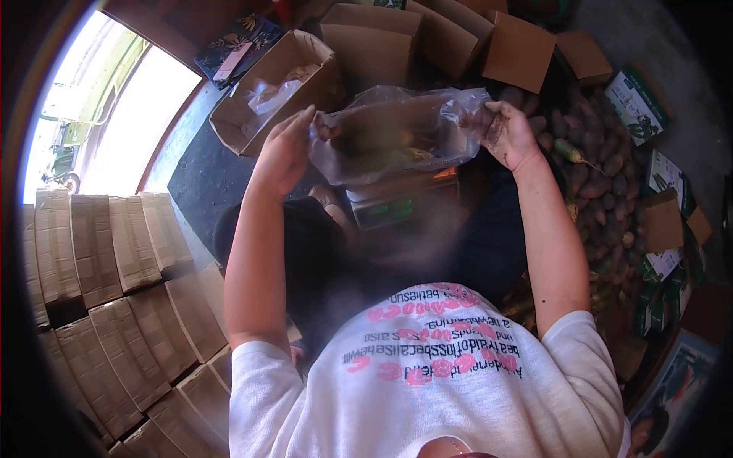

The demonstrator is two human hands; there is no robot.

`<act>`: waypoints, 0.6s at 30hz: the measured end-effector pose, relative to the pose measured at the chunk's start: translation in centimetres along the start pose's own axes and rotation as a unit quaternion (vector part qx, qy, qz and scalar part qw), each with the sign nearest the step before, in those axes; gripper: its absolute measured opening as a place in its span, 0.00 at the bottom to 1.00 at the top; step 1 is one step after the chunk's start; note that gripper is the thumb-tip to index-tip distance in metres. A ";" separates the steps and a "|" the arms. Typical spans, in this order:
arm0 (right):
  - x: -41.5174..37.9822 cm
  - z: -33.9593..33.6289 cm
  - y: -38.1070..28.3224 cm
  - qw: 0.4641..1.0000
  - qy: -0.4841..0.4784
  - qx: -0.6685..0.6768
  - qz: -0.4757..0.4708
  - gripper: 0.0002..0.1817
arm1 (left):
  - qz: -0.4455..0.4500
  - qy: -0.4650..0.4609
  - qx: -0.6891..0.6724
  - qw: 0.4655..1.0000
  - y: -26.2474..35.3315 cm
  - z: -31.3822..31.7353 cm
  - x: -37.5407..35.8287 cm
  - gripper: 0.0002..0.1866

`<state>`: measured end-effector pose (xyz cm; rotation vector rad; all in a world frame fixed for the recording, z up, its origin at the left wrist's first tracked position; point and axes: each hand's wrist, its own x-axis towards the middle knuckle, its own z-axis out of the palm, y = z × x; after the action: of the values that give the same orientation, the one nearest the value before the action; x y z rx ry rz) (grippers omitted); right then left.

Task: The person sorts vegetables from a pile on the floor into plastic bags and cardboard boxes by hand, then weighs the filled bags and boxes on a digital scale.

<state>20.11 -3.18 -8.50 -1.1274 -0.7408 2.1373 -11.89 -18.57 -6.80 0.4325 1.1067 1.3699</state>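
A clear plastic bag [397, 99] is spread over a cardboard box on a scale [385, 210] whose green display is lit. My left hand [286, 149] is closed on the bag's left edge, and my right hand [510, 136] grips its right edge. Soil marks the right fingers. Through the opening show greenish shapes [374, 145], too blurred to make out fully. The box's lower part is partly hidden by the bag.
Brown cartons [130, 351] are stacked at the left. An open box [229, 126] holding plastic bags stands at the upper left, more open boxes [366, 46] behind. A pile of reddish-brown root vegetables [595, 145] lies at the right, with a green one [569, 151] on it.
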 end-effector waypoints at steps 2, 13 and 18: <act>-0.4 0.1 -0.4 0.977 -0.157 0.122 0.083 0.19 | -0.030 -0.085 -0.121 0.989 0.9 1.7 0.3 0.13; 0.4 9.2 -0.2 0.963 -0.238 -0.124 -0.032 0.22 | -0.062 -0.165 -0.024 0.984 -1.4 5.2 1.8 0.15; 1.7 11.3 0.1 0.890 -0.266 -0.349 -0.122 0.24 | -0.035 -0.118 -0.098 0.988 -2.8 4.9 1.3 0.18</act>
<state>9.68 -4.26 -4.02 -0.6794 -1.9095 2.0061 -6.54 -16.33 -7.25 0.3966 0.7785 1.3142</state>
